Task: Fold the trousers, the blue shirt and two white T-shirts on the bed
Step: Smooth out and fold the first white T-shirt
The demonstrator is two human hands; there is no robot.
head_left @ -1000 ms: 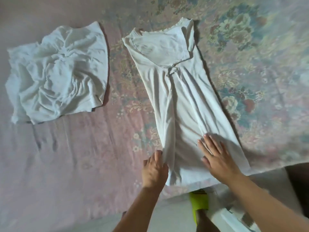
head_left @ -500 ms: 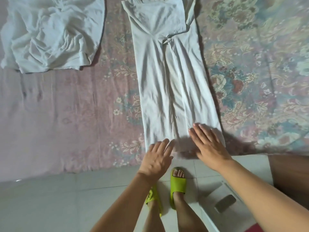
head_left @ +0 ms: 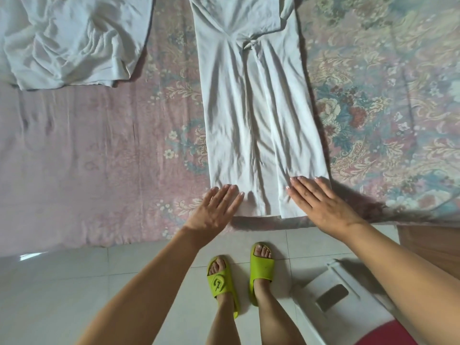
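White T-shirt [head_left: 258,115] lies on the bed [head_left: 99,158], folded lengthwise into a narrow strip, sleeves tucked in, hem at the bed's near edge. Left hand [head_left: 214,212] flat, fingers straight, fingertips on the hem's left corner. Right hand [head_left: 321,205] flat, fingers straight, resting on the hem's right corner. Neither hand grips anything. Second white T-shirt [head_left: 72,38] crumpled at top left of the bed, well apart from the strip. Person stands on tiled floor [head_left: 74,282] in green slippers [head_left: 224,285]. White stool [head_left: 348,307] beside right leg.
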